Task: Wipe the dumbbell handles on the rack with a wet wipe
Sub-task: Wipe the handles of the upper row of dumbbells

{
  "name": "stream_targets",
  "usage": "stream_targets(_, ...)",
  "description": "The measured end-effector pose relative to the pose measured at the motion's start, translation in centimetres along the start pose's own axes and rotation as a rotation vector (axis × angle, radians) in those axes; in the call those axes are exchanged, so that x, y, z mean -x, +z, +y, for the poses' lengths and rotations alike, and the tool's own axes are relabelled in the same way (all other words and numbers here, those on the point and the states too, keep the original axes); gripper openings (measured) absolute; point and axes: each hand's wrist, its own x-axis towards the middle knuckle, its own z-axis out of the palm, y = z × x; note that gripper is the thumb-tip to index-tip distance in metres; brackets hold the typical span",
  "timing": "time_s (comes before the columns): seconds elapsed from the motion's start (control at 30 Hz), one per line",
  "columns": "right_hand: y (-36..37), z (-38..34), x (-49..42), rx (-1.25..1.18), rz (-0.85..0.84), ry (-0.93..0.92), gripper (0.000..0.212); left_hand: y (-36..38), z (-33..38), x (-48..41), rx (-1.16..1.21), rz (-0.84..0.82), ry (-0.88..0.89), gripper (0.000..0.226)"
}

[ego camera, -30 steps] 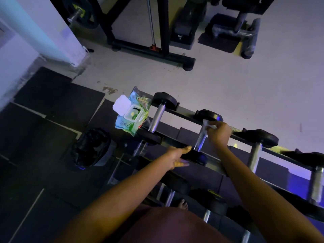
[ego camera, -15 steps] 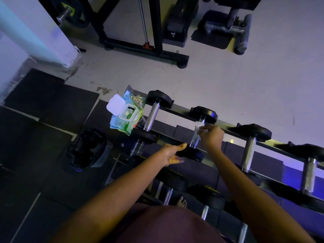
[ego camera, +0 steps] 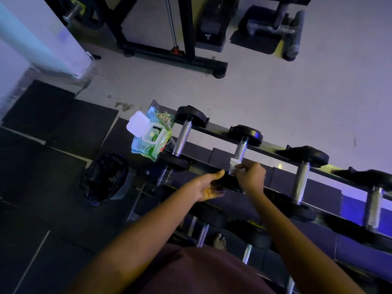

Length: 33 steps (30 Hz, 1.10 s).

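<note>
Dumbbell steel runs in a diagonal row along the rack [ego camera: 273, 146], from centre frame down to the right edge. My right hand [ego camera: 251, 177] is curled at centre, fingers and thumb pinching the wet wipe [ego camera: 234, 166] round the low end of the second dumbbell handle [ego camera: 240, 150], just above its near plate [ego camera: 230, 183]. The upper part of that handle shows bare knurled metal up to the far plate [ego camera: 245, 134].

My left hand [ego camera: 206, 187] sits just left of the right, palm turned toward me, thumb straight and pointing at the wipe. Its fingers are stretched out flat by the near plate and grip nothing. I cannot tell in the dark whether they touch the plate.

Further left, the first dumbbell handle [ego camera: 183, 136] lies uncovered, with the wipes pack [ego camera: 152, 139] just beside it at the rack's left end, lid flipped open. To the right, the third dumbbell handle [ego camera: 301, 181] is well apart from my hand, with open rail between. A black bag [ego camera: 105, 177] sits on the dark floor mats [ego camera: 53, 166] at left, below the pack. Pale floor [ego camera: 254, 92] spreads beyond the far rail.
</note>
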Motion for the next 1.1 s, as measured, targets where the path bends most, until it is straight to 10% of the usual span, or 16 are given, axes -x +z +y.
stream_targets(0.53,-0.9,-2.0,-3.5,-0.059,0.047,0.051,0.010,1.5,0.9,-3.2,0.224,-0.112,-0.301,0.048)
stream_targets(0.87,0.3,-0.9,0.6,-0.060,0.073,0.106,0.010,2.5,0.4,-3.4,0.179,-0.079,-0.135,0.036)
stream_targets(1.1,-0.5,-2.0,-2.2,-0.138,0.163,0.073,0.014,6.1,-1.5,-3.4,0.186,0.253,0.031,0.038)
